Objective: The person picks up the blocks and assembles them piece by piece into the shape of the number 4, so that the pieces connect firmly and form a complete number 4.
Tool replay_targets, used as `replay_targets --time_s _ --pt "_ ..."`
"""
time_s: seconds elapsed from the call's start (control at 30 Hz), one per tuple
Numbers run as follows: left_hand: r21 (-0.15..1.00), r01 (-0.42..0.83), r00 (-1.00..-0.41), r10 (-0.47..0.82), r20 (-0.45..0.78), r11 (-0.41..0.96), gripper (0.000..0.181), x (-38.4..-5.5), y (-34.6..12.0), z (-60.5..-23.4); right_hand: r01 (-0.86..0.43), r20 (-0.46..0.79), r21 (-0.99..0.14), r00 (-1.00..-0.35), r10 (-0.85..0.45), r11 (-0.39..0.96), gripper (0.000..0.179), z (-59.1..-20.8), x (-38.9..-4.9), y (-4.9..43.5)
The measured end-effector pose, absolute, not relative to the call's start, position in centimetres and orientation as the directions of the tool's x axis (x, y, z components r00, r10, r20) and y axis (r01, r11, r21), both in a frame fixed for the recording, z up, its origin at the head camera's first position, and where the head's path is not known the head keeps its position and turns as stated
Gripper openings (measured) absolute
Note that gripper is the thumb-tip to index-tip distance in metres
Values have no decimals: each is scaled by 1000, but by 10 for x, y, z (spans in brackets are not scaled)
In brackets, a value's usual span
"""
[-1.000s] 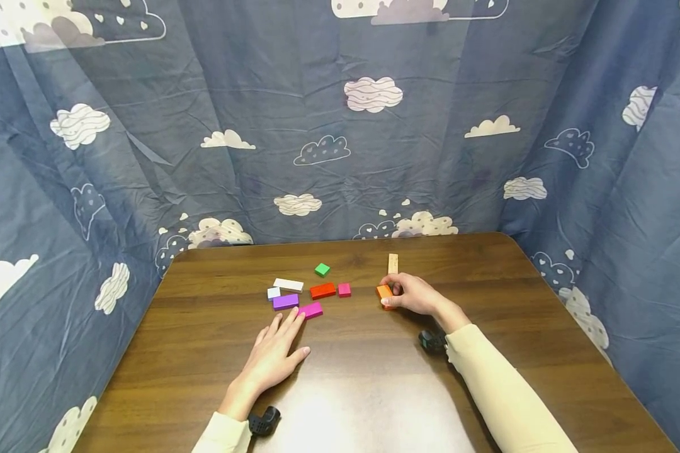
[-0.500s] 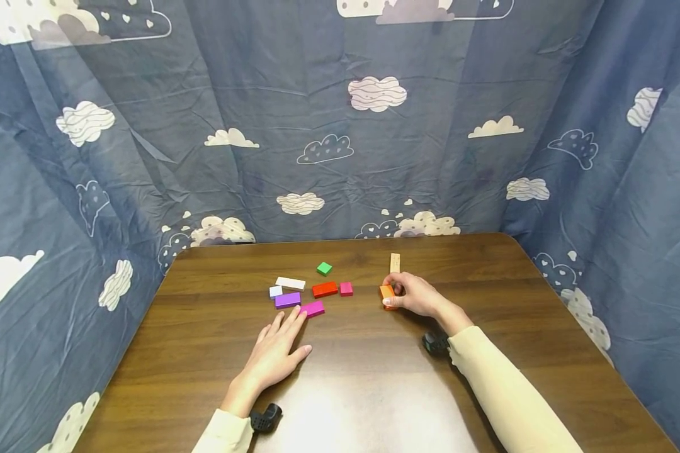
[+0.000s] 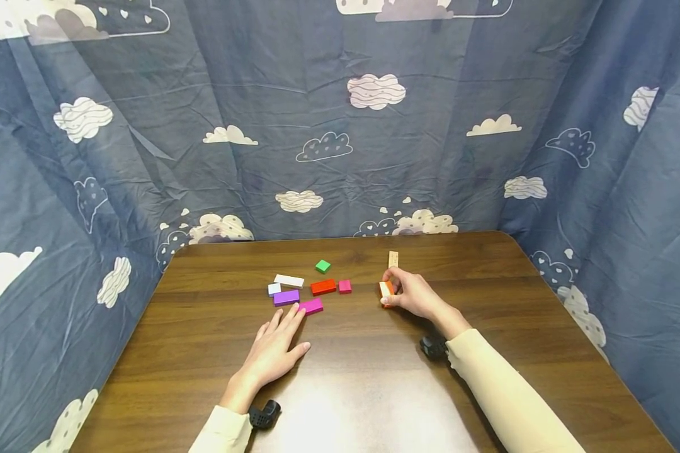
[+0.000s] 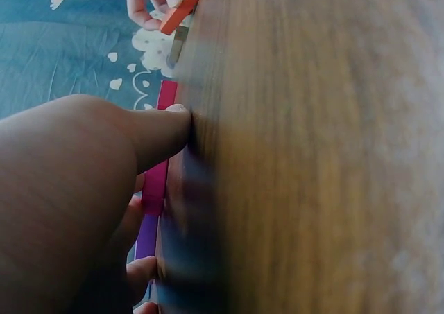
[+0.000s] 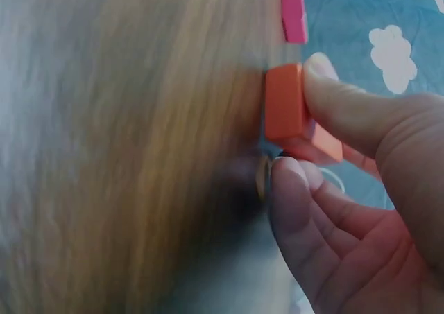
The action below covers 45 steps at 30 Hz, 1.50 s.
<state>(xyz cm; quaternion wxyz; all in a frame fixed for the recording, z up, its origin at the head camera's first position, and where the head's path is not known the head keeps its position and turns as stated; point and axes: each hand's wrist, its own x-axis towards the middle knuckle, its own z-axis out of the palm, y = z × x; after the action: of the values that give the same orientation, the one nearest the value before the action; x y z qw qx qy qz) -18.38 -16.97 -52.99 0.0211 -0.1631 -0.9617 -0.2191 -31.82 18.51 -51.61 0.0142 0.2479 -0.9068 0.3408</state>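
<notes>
My right hand [image 3: 412,297] pinches an orange block [image 3: 386,290] between thumb and fingers; in the head view its upper face looks pale with glare. The right wrist view has the thumb on one side of the orange block [image 5: 286,105] and fingertips by its lower end. Seen from the left wrist, the orange block [image 4: 180,12] tilts close over the table. A plain wooden block [image 3: 393,258] lies just beyond those fingers. My left hand [image 3: 273,353] rests palm down with fingers spread, its fingertips at the end of a magenta block [image 3: 313,306].
Near the left fingertips lie a purple block [image 3: 286,298], a light blue block [image 3: 274,289] and a white block [image 3: 289,281]. A red block [image 3: 323,287], a pink block [image 3: 344,287] and a green block [image 3: 323,266] are farther along. A cloud-print curtain [image 3: 430,163] surrounds the table [image 3: 204,314].
The orange block has tipped slightly in my right hand, its upper face going from orange to pale glare. My left hand stays in place.
</notes>
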Motion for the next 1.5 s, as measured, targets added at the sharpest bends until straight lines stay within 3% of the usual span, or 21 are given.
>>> replay_targets --time_s 0.17,0.43,0.8,1.07,1.23,1.5 --pt "417 324 -946 304 117 849 72 -184 -171 -529 -456 221 -627 -882 -416 632 47 -515 -314 183" --pt "430 319 -947 304 107 844 73 -184 -171 -530 -434 245 -718 -889 -387 543 34 -518 -309 183" --pt "469 319 -948 285 144 824 73 -186 -164 -521 -412 288 -733 -909 -301 542 34 -509 -295 173" --pt "566 390 -919 267 290 727 65 -179 -146 -508 -421 289 -734 -904 -316 534 34 -501 -278 160" --pt "629 432 -895 219 390 646 54 -172 -129 -507 -378 232 -792 -913 -336 479 33 -500 -266 150" --pt "773 422 -905 173 389 473 45 -169 -98 -516 -298 141 -889 -900 -411 348 32 -504 -251 133"
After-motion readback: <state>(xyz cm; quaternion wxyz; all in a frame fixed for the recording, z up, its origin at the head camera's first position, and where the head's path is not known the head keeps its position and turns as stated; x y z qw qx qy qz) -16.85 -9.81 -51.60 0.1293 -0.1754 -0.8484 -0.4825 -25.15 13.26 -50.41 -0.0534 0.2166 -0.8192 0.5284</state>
